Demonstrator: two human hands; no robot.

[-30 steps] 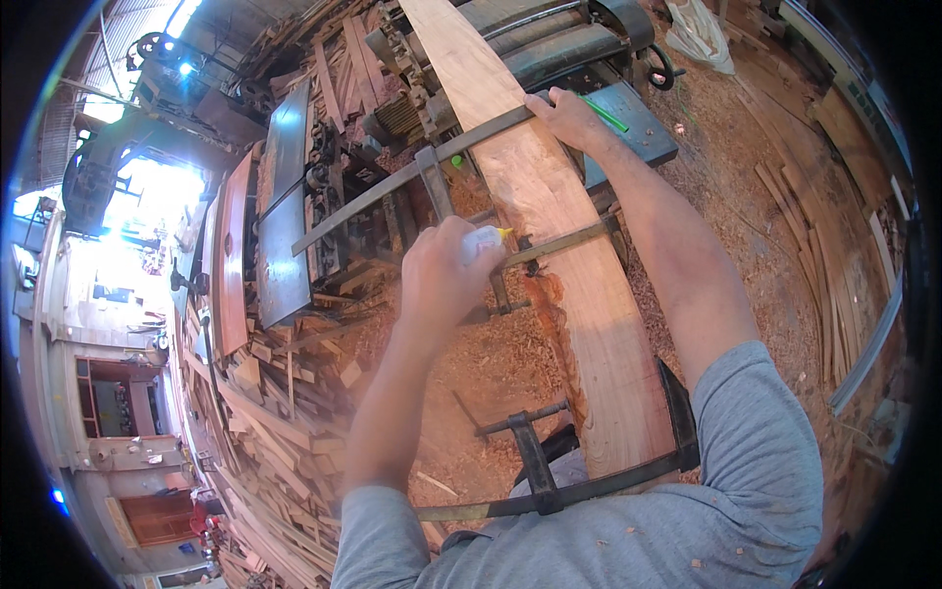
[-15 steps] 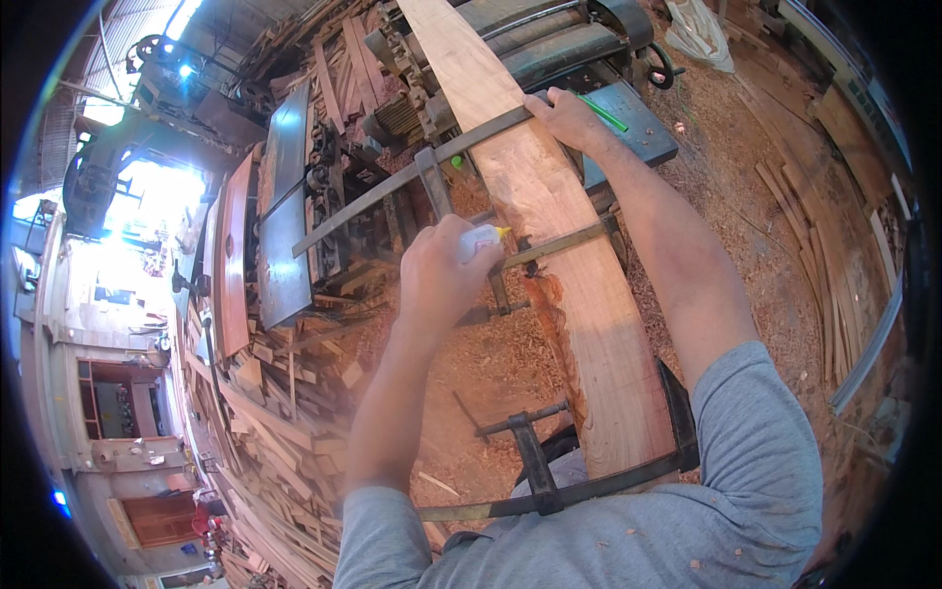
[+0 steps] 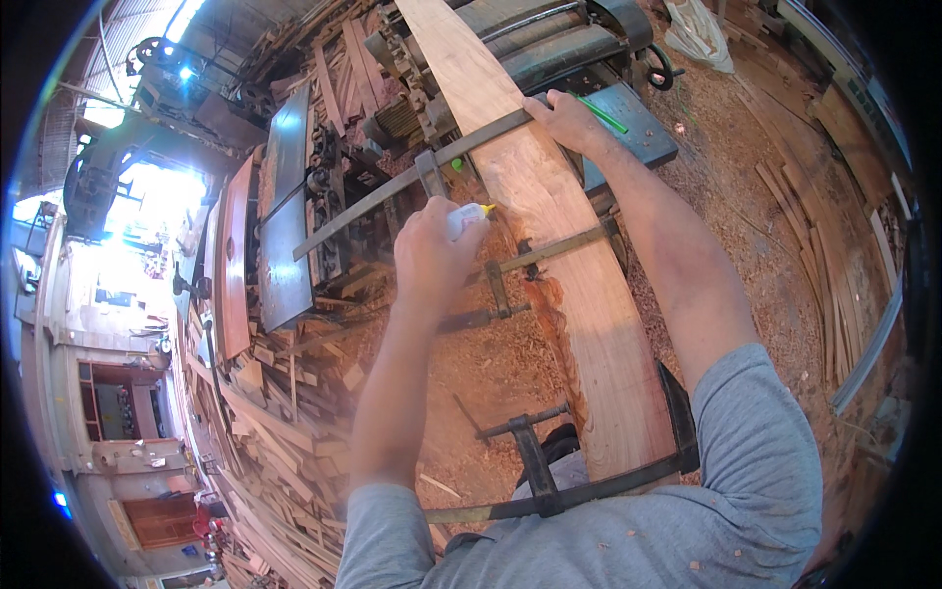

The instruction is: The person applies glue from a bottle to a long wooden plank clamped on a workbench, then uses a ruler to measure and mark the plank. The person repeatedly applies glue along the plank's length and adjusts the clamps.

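My left hand [image 3: 432,245] is wrapped round a small white squeeze bottle [image 3: 461,222], its yellow nozzle tip [image 3: 487,209] tilted toward the left edge of a long wooden board [image 3: 599,339]. Along that edge runs a rough, dark, wet-looking streak [image 3: 552,319]. My right hand [image 3: 567,120] is closed at the board's right edge, round the end of a metal bar clamp [image 3: 481,135] that crosses the board. A second clamp [image 3: 549,245] crosses nearer me, and a third [image 3: 589,488] lies across the near end. A green pen-like stick [image 3: 603,115] shows beside my right hand; whether my fingers touch it is unclear.
A planer-like machine [image 3: 530,44] with a metal table [image 3: 633,128] stands at the far end. Scrap wood [image 3: 285,422] is heaped on the left, beside metal machine tables [image 3: 285,255]. Shavings cover the floor [image 3: 481,383]. Long strips [image 3: 814,265] lie at right.
My left hand has moved a little away and to the left with the bottle, so the nozzle sits farther up the board's edge. My right hand stays in place.
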